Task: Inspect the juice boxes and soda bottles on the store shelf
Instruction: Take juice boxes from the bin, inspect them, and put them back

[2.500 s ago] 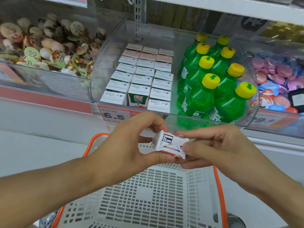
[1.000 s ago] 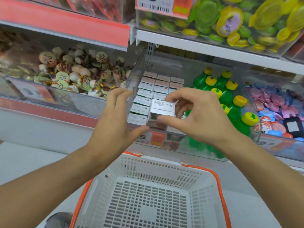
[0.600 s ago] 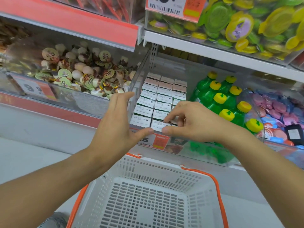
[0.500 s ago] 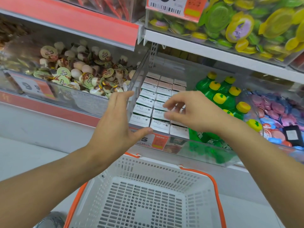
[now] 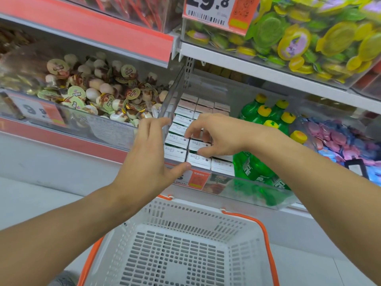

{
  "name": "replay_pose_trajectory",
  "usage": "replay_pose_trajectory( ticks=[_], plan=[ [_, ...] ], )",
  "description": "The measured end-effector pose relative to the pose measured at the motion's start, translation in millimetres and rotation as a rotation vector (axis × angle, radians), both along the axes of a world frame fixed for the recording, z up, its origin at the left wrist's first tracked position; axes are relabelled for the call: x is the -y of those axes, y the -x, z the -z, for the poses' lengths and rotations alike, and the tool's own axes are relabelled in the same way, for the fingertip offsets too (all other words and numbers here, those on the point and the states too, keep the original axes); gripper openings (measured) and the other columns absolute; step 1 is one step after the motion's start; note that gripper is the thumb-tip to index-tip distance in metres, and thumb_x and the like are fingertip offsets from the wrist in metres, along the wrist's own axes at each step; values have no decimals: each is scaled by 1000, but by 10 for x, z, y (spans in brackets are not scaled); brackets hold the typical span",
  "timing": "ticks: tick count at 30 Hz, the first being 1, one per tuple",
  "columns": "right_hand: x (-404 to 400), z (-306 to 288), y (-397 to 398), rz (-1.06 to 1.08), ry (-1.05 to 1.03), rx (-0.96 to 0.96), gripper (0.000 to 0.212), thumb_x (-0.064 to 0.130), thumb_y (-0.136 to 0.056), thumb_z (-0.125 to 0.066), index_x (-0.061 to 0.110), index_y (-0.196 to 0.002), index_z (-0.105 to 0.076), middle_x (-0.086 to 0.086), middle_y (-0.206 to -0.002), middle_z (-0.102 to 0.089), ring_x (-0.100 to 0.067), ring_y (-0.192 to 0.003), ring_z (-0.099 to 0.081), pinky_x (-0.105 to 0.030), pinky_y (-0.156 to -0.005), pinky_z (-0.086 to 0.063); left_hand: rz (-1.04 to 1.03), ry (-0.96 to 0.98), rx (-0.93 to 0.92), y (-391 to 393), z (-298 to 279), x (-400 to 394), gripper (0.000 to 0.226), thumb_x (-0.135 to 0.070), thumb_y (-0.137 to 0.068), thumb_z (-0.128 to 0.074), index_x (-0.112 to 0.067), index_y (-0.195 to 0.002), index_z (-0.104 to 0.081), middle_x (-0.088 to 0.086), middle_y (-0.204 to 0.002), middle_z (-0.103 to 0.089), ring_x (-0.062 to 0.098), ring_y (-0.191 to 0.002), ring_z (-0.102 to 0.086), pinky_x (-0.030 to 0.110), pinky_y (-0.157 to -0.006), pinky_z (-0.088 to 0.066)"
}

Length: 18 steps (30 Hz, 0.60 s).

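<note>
Right hand (image 5: 221, 139) is inside the clear bin (image 5: 255, 191), fingers curled down over the white juice boxes (image 5: 178, 139) in the middle column, thumb tip against a box near the front row. Whether it actually grips one, hard to say. Left hand (image 5: 152, 153) stands flat and straight-fingered at the bin's left corner, thumb on the front edge. Green soda bottles (image 5: 253, 164) with yellow caps stand just right of the boxes, same bin. Foil-lidded snack cups (image 5: 99, 93) fill the neighbouring bin on the left. Below, a white basket (image 5: 185, 207) with orange rim.

White basket (image 5: 181, 250) below — jelly cups (image 5: 99, 93) left, upper candies (image 5: 309, 38).
</note>
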State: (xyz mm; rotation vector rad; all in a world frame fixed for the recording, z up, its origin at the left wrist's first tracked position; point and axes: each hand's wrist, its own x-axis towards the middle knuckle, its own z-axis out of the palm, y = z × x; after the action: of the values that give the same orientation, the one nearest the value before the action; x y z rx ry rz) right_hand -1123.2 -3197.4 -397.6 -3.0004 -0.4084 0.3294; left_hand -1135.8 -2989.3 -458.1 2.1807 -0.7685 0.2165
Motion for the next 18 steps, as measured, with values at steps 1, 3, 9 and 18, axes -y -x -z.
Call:
replay_pose_trajectory(
  ticks=[1,3,9,18],
  plan=[
    [-9,-17,-9,3,13,6,45,35,-82,-77,27,-124,-63,9,-102,-58,-4,-79,-57,-26,-74,-49,3,0,-2,12,2,5,91,-37,-69,-86,-16,-141,-34,0,-134,-32,18,-114,-49,22,-83,-37],
    [-35,-56,-33,13,60,22,46,39,-79,-81,24,-120,-67,10,-95,-62,1,-73,-55,-23,-73,-48,5,1,-7,23,5,17,92,-37,-70,-86,-15,-143,-32,0,-135,-31,17,-114,-48,20,-83,-36],
    [-105,-58,-65,-22,127,22,38,32,-74,-80,17,-108,-71,3,-91,-68,-16,-81,-62,-36,-73,-57,-7,22,-67,39,33,16,104,-38,-73,-83,-12,-151,-20,4,-145,-28,18,-130,-38,23,-93,-36],
    [-32,-217,305,22,-208,331,41,37,-66,-70,17,-100,-64,3,-94,-68,-13,-84,-63,-35,-76,-55,-32,-41,-56,52,17,-16,97,-43,-77,-78,-14,-151,-23,3,-146,-28,21,-132,-37,33,-97,-42]
  ],
)
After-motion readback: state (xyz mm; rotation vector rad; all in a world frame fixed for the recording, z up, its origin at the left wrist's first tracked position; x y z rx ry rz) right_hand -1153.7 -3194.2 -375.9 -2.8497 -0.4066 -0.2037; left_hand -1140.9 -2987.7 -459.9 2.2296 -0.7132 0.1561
